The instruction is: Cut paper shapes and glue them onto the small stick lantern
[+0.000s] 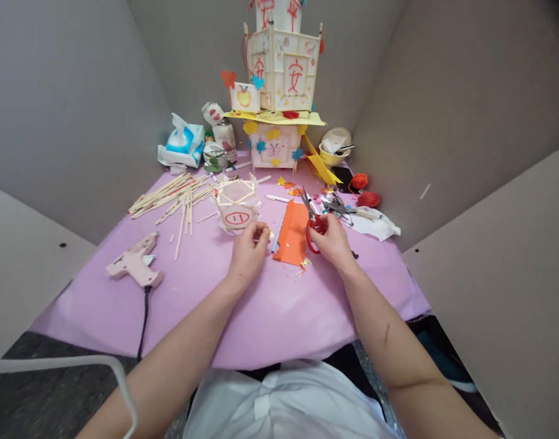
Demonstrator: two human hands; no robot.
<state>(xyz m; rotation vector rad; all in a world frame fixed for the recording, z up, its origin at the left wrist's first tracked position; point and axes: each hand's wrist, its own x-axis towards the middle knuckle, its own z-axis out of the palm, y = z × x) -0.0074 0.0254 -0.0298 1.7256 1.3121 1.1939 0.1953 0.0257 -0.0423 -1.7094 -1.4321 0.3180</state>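
My right hand (pixel 333 242) is closed round the red handles of a pair of scissors (pixel 306 201), whose blades point up and away from me. My left hand (pixel 250 250) is pinched, fingertips together; a small pale yellow scrap (pixel 270 233) shows at its fingertips, too small to name. Between the hands lies a folded sheet of orange paper (pixel 292 235) on the purple-covered table (pixel 279 317). Little cut scraps (pixel 305 263) are scattered at its near edge. Just beyond my left hand stands a small stick-framed paper lantern (pixel 237 204) with a red drawing on its front.
A pink glue gun (pixel 135 262) with a black cord lies left. Wooden sticks (pixel 169 195) are heaped behind it. A tall paper lantern tower (pixel 283 73) stands at the back. Tissues (pixel 183 143), a yellow bowl (pixel 331 155), red yarn (pixel 369 199) and grey-handled scissors (pixel 338 207) surround the work area.
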